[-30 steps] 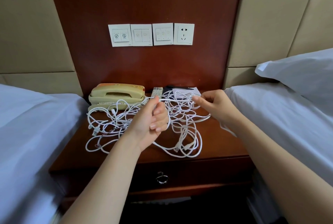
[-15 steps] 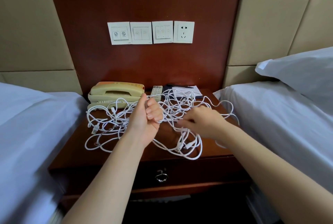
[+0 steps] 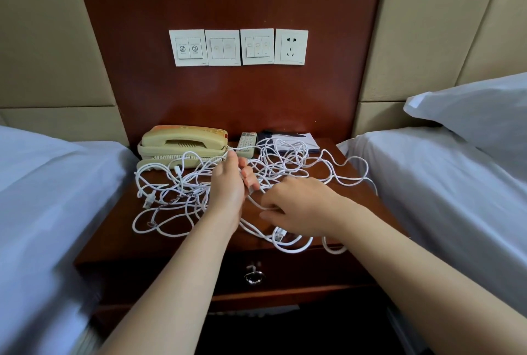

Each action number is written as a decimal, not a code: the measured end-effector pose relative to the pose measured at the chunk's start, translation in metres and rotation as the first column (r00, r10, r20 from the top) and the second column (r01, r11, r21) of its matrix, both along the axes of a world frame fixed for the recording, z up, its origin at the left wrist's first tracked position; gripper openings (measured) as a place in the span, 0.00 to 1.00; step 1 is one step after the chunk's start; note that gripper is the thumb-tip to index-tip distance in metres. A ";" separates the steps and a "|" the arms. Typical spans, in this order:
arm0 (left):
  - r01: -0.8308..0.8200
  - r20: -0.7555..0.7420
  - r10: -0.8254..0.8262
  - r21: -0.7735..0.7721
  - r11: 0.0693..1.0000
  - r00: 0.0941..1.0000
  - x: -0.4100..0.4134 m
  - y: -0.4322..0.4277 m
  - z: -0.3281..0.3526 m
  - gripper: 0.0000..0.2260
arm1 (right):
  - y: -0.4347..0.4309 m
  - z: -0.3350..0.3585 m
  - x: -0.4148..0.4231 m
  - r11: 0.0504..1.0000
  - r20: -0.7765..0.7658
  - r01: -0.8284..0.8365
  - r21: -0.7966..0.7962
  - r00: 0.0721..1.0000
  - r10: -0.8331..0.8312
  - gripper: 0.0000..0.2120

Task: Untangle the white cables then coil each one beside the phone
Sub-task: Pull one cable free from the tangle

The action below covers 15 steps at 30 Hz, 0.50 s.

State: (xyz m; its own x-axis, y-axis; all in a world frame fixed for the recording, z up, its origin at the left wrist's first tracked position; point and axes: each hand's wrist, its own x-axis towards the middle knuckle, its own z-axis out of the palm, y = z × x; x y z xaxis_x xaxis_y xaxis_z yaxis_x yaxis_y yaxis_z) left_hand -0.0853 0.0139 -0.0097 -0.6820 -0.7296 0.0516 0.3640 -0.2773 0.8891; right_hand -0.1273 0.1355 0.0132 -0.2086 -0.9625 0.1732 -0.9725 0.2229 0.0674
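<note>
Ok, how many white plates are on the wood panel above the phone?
4, in one row: left switch plate, middle switch plate, right switch plate, then the socket plate at the far right. None looks hidden.

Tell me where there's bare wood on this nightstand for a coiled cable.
Bare: the front left corner of the nightstand, between the white cables, the left bed and the front edge. Crowded: the middle, under the tangle, the left hand and the right hand; the back row holds phone, remote and notepad.
</note>
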 end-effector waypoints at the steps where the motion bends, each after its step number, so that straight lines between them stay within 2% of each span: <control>1: -0.040 0.007 0.040 -0.029 0.999 0.999 0.000 -0.001 0.000 0.18 | -0.001 0.001 0.000 1.000 0.014 0.008 0.000 1.000 -0.008 0.14; 5: -0.142 0.029 0.146 -0.104 0.984 0.989 0.003 -0.005 0.000 0.17 | -0.005 0.004 0.003 0.999 0.061 0.020 0.025 0.998 -0.022 0.16; 9: -0.217 0.078 0.257 -0.338 0.916 0.963 0.004 -0.010 -0.002 0.19 | -0.005 0.011 0.003 0.995 0.150 0.050 0.084 0.987 -0.062 0.19; 12: -0.195 0.129 0.293 -0.493 0.848 0.947 0.004 -0.014 -0.006 0.21 | -0.007 0.013 0.005 0.997 0.125 0.062 0.054 0.990 -0.068 0.14; 15: -0.062 0.265 0.252 -0.564 0.823 0.931 0.005 -0.014 -0.007 0.21 | -0.007 0.012 0.007 0.998 0.034 0.060 -0.036 0.998 -0.058 0.11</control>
State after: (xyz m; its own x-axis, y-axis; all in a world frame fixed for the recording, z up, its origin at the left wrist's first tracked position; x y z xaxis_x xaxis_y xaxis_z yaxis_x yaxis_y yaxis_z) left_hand -0.0801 -0.0004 -0.0167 -0.6080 -0.7462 0.2710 0.0356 0.3154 0.9483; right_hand -0.1205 0.1280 0.0255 -0.2710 -0.9415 0.2004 -0.9592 0.2817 0.0261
